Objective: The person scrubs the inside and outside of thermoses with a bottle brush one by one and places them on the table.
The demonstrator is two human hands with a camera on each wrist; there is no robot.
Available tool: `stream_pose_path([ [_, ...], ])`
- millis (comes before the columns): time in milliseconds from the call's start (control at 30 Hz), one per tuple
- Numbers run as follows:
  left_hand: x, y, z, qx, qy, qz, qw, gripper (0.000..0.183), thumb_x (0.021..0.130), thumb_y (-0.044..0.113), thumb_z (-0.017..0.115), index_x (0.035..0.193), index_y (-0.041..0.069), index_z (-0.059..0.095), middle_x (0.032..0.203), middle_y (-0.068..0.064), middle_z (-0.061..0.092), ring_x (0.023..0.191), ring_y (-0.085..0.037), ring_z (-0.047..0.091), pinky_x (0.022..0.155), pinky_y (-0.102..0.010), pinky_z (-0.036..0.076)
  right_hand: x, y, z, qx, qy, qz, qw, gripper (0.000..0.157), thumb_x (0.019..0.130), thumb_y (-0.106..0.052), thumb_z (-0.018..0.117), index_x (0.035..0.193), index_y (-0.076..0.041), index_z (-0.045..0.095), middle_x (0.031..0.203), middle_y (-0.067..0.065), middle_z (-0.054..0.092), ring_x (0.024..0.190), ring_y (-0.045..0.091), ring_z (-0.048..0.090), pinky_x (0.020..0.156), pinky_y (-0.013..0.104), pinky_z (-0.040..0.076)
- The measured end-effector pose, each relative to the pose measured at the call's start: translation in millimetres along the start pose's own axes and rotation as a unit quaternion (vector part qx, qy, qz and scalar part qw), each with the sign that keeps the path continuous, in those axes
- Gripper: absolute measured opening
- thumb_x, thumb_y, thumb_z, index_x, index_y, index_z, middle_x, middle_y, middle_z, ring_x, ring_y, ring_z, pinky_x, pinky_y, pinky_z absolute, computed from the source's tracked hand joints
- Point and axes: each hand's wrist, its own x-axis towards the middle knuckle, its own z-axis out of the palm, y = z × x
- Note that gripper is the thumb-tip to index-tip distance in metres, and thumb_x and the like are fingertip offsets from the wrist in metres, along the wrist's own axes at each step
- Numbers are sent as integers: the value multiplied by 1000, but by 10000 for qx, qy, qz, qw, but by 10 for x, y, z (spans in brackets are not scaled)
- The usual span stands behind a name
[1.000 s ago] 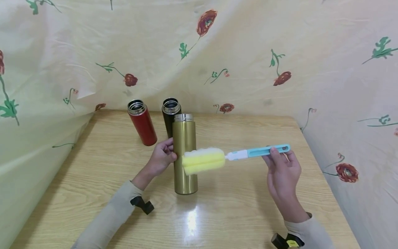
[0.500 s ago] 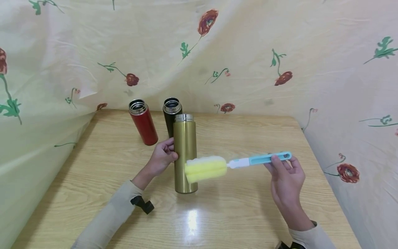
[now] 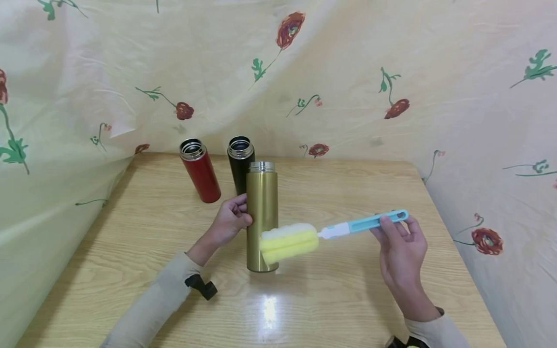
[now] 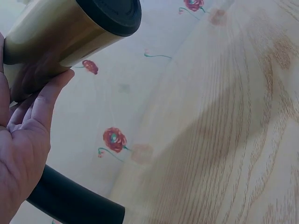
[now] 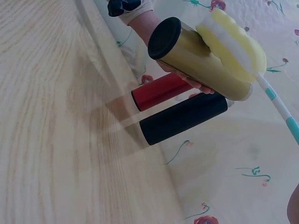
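My left hand point(image 3: 228, 220) grips a gold thermos bottle point(image 3: 262, 203) by its side, with the thumb in front. The bottle stands upright in the air, lidless, its steel neck at the top; its dark base point(image 4: 117, 14) shows clear of the table in the left wrist view. A sponge bottle brush point(image 3: 334, 231) is pinched near the end of its blue handle by my right hand point(image 3: 402, 256). Its yellow and white sponge head point(image 5: 236, 46) points left and overlaps the lower part of the gold bottle. Whether sponge and bottle touch, I cannot tell.
Behind the gold bottle, a black thermos bottle point(image 3: 238, 166) stands lidless at the back of the wooden table point(image 3: 330, 299), partly hidden. To its left is a lidless red thermos bottle point(image 3: 202, 176). Flowered cloth point(image 3: 348, 63) hangs behind the table and along both sides.
The brush has come down and slightly right over the last second, its sponge head dropping along the gold bottle. My left hand and the gold bottle have shifted slightly right.
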Motion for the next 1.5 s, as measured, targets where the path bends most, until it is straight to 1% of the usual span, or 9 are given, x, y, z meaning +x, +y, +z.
stream_pose_path([
  [167, -6, -2, 12, 21, 14, 5, 10000, 120, 68, 61, 84, 139, -25, 38, 103, 2, 76, 86, -9, 73, 61, -20, 58, 39, 5, 37, 107, -53, -68, 9999, 29, 92, 12, 64, 118, 13, 51, 90, 17, 70, 86, 24, 76, 86, 36, 58],
  [467, -36, -37, 69, 33, 95, -107, 9999, 126, 67, 62, 84, 138, -29, 33, 100, 6, 76, 83, -4, 70, 59, -17, 56, 173, 35, 115, 377, -10, -78, 9993, 28, 92, 10, 67, 116, 11, 53, 88, 15, 67, 82, 23, 76, 87, 34, 58],
  [667, -57, -23, 111, 91, 138, -313, 9994, 122, 68, 61, 85, 145, -21, 35, 103, 5, 75, 89, -8, 72, 69, -21, 59, 262, 43, 168, 633, 86, -77, 9979, 29, 91, 10, 68, 116, 9, 53, 88, 15, 66, 81, 22, 75, 85, 32, 58],
  [833, -63, -26, 146, 87, 142, -521, 9985, 120, 66, 60, 85, 145, -17, 38, 103, 3, 74, 87, -9, 72, 68, -21, 58, 338, 56, 240, 896, 149, -69, 9958, 27, 91, 11, 67, 113, 9, 52, 87, 16, 67, 78, 21, 74, 80, 28, 59],
  [933, -62, -32, 166, 69, 104, -603, 9981, 117, 67, 59, 86, 144, -15, 38, 101, 1, 74, 87, -10, 71, 69, -23, 59, 384, 70, 285, 937, 147, -180, 9953, 27, 91, 11, 68, 112, 9, 52, 87, 16, 68, 76, 21, 74, 77, 27, 60],
  [1167, -70, -21, 185, 168, 5, -655, 9977, 109, 72, 60, 84, 144, -10, 40, 103, -1, 74, 92, -12, 71, 74, -26, 60, 445, 95, 360, 1025, 204, -324, 9940, 30, 86, 10, 74, 109, 9, 53, 84, 16, 67, 71, 22, 74, 75, 29, 61],
  [1300, -74, -19, 184, 349, -17, -660, 9972, 106, 74, 61, 82, 144, -7, 40, 107, -2, 72, 91, -11, 69, 74, -23, 57, 443, 102, 371, 949, 269, -288, 9947, 32, 86, 10, 75, 109, 9, 53, 84, 16, 67, 72, 22, 75, 75, 29, 61],
  [1433, -82, -30, 181, 474, -54, -653, 9967, 111, 73, 64, 80, 145, -9, 37, 111, -4, 68, 93, -11, 65, 73, -21, 54, 442, 111, 372, 878, 292, -251, 9954, 32, 87, 9, 74, 111, 9, 53, 86, 16, 68, 73, 21, 75, 75, 28, 60],
  [1500, -83, -36, 184, 507, -116, -658, 9965, 114, 73, 65, 79, 146, -10, 35, 115, -6, 65, 96, -11, 65, 76, -22, 54, 447, 114, 374, 854, 296, -227, 9956, 32, 87, 9, 74, 112, 9, 53, 87, 16, 68, 73, 21, 75, 75, 28, 60],
])
